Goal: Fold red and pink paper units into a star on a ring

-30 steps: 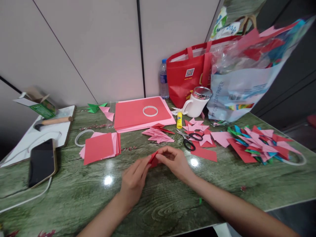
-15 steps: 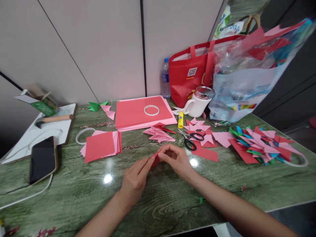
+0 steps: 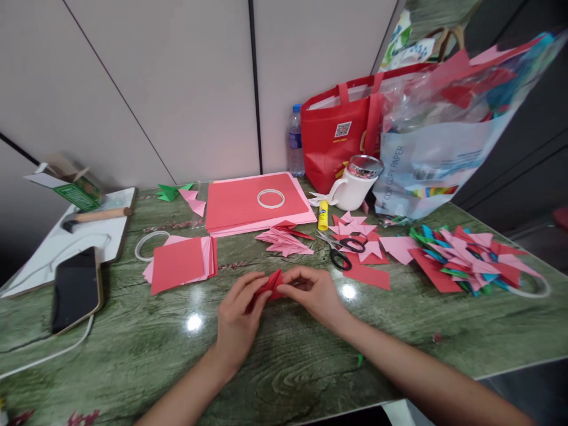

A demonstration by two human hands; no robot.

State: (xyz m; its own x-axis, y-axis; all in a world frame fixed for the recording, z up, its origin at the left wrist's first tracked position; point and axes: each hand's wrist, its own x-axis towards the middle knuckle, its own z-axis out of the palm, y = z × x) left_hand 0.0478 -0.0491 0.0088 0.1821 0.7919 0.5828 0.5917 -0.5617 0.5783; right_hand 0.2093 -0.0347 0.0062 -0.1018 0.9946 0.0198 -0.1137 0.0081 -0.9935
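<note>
A small piece of folded red paper (image 3: 276, 285) is pinched between both hands just above the green table (image 3: 302, 361). My left hand (image 3: 242, 307) grips its left side with thumb and fingers. On its right edge, the thumb and fingertips of my right hand (image 3: 313, 291) are closed. The paper shows a raised peak in the middle, its lower part partly covered by fingers. Beyond the hands lie pink folded paper pieces (image 3: 286, 241) and scissors (image 3: 339, 257) with black handles, beside a cut red paper (image 3: 367, 276).
Square red and pink sheets (image 3: 177, 265) lie left, near a phone (image 3: 76, 290) and a hammer (image 3: 100, 215). Larger sheets (image 3: 235, 201) carry a tape roll (image 3: 270, 190). A glue stick (image 3: 323, 216), white mug (image 3: 357, 186), red bag (image 3: 326, 142) and colourful folded papers (image 3: 470, 257) stand or lie right.
The red paper has been opened up and turned, so more of its folded faces show. My left fingers have shifted from pressing its edge to gripping its side.
</note>
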